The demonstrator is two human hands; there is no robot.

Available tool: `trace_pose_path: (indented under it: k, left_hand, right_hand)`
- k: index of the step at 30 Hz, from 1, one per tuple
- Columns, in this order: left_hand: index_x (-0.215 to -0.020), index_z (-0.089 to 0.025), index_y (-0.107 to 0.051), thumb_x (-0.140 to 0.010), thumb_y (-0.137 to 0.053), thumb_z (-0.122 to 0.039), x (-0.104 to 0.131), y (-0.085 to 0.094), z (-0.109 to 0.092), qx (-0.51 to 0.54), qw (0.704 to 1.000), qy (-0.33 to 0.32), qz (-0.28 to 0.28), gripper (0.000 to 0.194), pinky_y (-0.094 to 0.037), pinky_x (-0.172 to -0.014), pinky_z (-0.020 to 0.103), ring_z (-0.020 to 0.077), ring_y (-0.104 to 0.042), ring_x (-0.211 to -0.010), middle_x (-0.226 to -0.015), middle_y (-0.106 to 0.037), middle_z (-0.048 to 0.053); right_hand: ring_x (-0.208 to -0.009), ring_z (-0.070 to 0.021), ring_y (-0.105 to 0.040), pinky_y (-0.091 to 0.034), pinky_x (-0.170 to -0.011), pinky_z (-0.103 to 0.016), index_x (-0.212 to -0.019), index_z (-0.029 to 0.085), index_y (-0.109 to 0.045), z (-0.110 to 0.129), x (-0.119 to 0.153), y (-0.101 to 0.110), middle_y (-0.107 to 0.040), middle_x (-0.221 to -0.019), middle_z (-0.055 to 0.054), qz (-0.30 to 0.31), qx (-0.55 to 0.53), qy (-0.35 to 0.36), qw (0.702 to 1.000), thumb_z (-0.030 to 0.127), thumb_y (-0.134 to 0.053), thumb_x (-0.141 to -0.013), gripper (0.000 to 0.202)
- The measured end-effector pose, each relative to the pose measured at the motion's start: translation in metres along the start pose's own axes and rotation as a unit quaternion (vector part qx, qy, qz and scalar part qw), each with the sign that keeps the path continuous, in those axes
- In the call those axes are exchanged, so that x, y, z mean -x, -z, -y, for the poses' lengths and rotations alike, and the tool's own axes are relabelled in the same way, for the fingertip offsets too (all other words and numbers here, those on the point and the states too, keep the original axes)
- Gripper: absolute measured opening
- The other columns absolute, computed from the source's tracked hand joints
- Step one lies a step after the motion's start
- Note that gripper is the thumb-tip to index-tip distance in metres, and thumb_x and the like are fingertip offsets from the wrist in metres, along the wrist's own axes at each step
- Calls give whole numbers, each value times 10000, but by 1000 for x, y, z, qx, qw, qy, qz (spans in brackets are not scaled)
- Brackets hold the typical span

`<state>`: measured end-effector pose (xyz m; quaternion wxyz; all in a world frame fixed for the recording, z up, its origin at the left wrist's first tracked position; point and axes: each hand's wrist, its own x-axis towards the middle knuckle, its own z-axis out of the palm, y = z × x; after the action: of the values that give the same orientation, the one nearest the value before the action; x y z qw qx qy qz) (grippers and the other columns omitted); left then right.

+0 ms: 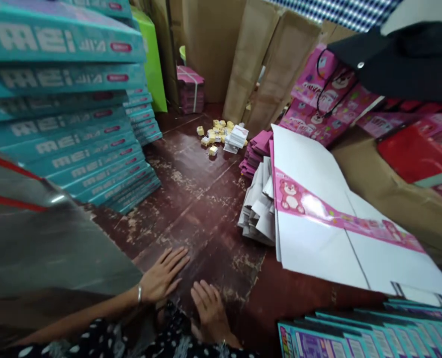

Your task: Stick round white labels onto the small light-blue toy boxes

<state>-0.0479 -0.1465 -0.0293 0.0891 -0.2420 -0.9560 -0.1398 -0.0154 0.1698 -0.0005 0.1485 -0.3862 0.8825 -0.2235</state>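
My left hand (164, 276) hovers over or rests on the dark red worn floor (202, 209), fingers stretched out and holding nothing. A metal bracelet (139, 293) circles that wrist. Close by on the right, my right hand (210, 308) has its fingers extended, with nothing visible in it. Whether either palm touches the floor I cannot tell. To the right stands a stack of folded white card sheets (258, 204). Over it leans a large white flat card piece (313, 233) with a pink bear band.
Teal boxes (94, 134) are stacked high on the left. Small yellow-and-white blocks (215, 132) lie ahead near tall brown cardboard (211, 54). Pink bear bags (317, 99) lean at the right. Teal-edged printed boxes (355, 333) fan out at the lower right.
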Motion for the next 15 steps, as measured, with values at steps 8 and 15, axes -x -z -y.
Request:
trace_pose_path:
  k: [8, 15]
  left_hand:
    - [-1700, -370, -527, -999, -596, -293, 0, 18, -29, -25, 996, 52, 68, 708, -490, -1305, 551, 341, -542, -1592, -1721, -541, 90]
    - [-1414, -409, -790, -977, -792, -467, 88, 128, -50, -47, 991, 20, 126, 441, -690, -894, 537, 357, -822, -1092, -1284, -824, 152]
  right_hand:
    - [-1696, -319, -340, -401, -1388, -626, -1783, 462, 31, 21, 9, 4, -286, -1825, 59, -23, 16, -40, 999, 161, -649, -797, 1235]
    - [-1675, -214, -247, -762, -797, -395, -1737, 553, 87, 74, -28, 22, -77, -1797, 193, -250, 136, -73, 956, 103, -621, -495, 1499]
